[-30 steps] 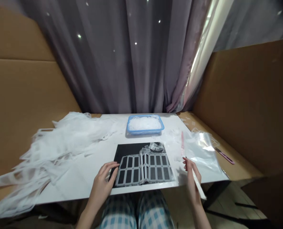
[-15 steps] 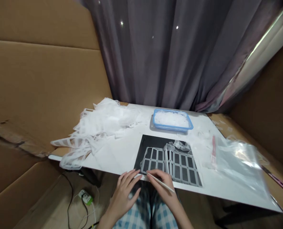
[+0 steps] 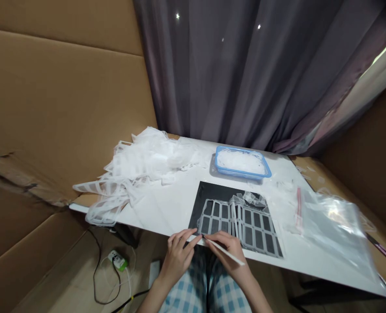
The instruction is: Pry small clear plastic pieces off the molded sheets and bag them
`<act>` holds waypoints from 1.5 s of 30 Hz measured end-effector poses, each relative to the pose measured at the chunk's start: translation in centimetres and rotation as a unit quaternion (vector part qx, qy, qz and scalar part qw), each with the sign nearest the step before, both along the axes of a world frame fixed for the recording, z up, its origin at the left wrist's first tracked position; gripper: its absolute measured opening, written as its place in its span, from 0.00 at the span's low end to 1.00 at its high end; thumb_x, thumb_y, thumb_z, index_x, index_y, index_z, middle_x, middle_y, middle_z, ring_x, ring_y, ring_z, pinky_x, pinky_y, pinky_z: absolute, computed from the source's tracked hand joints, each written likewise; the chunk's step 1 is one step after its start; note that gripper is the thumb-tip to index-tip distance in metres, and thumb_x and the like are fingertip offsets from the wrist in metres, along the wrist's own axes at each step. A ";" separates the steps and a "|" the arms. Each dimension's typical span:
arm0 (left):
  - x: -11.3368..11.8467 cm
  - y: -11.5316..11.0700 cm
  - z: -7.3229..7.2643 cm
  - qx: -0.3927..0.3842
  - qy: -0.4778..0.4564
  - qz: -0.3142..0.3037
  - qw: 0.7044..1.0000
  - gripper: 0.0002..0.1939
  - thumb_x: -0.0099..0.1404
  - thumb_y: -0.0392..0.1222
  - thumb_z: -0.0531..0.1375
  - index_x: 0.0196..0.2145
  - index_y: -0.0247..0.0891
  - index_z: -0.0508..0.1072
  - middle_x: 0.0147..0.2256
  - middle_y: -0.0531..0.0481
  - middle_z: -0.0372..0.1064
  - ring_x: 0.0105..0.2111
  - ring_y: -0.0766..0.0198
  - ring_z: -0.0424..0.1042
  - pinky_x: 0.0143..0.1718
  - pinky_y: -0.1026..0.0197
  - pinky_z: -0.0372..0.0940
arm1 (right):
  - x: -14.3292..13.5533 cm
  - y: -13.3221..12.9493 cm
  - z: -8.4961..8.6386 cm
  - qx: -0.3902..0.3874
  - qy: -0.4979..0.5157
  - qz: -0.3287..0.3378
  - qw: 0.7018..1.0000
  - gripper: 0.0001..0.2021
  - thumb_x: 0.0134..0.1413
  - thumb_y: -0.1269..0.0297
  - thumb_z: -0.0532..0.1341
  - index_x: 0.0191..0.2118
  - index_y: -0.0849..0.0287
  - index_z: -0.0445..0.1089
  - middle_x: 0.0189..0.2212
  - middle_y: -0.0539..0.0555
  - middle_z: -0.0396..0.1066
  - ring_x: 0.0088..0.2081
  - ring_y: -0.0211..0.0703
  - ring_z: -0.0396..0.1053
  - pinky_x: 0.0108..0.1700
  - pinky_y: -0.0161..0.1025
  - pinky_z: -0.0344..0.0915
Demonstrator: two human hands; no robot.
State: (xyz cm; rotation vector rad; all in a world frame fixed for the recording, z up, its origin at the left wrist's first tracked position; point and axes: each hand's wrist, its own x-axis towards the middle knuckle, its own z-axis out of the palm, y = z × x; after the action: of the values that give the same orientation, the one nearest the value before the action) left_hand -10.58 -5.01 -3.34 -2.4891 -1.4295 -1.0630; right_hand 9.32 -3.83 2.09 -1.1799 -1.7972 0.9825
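Note:
My right hand point(image 3: 229, 248) is closed around a thin white stick point(image 3: 227, 252), which slants down to the right past the fingers. Its fingertips are at the near edge of a black mat point(image 3: 209, 190). My left hand point(image 3: 180, 251) holds nothing that shows; its fingers are stretched out, with the tips at the mat's near left corner and the index finger close to the right fingertips. On the mat lie pale translucent sheets with rectangular openings point(image 3: 216, 216), some overlapping in the middle. Small clear scraps point(image 3: 254, 199) lie at the mat's far right. Whatever is between the fingertips is too small to make out.
A blue tray point(image 3: 243, 174) full of white pieces stands behind the mat. A large heap of white cut sheets point(image 3: 150, 154) covers the table's left. At right lies a clear zip bag point(image 3: 334, 221). Cardboard walls point(image 3: 65, 95) flank the table, and a curtain point(image 3: 219, 78) hangs behind.
The view has shifted, so the table sits a little farther right in the picture. My left index fingertip has come nearer to my right fingertips. The stick stays in my right hand.

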 end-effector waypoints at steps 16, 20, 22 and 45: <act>1.2 0.4 -2.2 0.043 -0.041 0.067 0.996 0.19 0.65 0.28 0.53 0.44 0.49 0.76 0.45 0.51 0.74 0.46 0.63 0.69 0.50 0.55 0.55 | -1.4 0.4 -2.8 0.259 -0.224 -0.007 0.939 0.12 0.63 0.73 0.53 0.45 0.57 0.73 0.47 0.62 0.74 0.51 0.54 0.70 0.51 0.56 0.68; 1.3 0.4 -2.0 0.039 -0.054 0.067 0.996 0.21 0.65 0.28 0.52 0.44 0.50 0.76 0.45 0.51 0.74 0.46 0.62 0.70 0.50 0.55 0.55 | -0.8 1.4 -3.2 0.274 -0.214 -0.014 0.938 0.13 0.64 0.73 0.52 0.46 0.57 0.72 0.47 0.60 0.74 0.50 0.53 0.71 0.50 0.54 0.69; 1.4 0.4 -1.9 0.040 -0.057 0.066 0.995 0.21 0.64 0.27 0.52 0.44 0.50 0.76 0.45 0.51 0.74 0.46 0.62 0.70 0.49 0.54 0.55 | 0.2 2.3 -2.3 0.279 -0.197 -0.038 0.939 0.13 0.65 0.70 0.51 0.47 0.56 0.72 0.48 0.60 0.74 0.50 0.52 0.71 0.50 0.52 0.70; 2.1 1.4 1.5 -0.048 0.002 0.035 0.998 0.32 0.56 0.25 0.54 0.57 0.43 0.64 0.55 0.50 0.67 0.55 0.59 0.64 0.56 0.54 0.50 | 1.3 5.4 1.6 0.125 -0.091 -0.041 0.987 0.09 0.64 0.61 0.55 0.37 0.58 0.71 0.36 0.56 0.72 0.39 0.45 0.71 0.42 0.41 0.67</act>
State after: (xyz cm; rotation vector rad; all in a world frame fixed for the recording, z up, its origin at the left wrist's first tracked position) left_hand -8.51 -3.62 -1.85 -2.4809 -1.5907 -1.0006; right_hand 10.64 1.59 3.69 -1.2046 -1.9324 0.5968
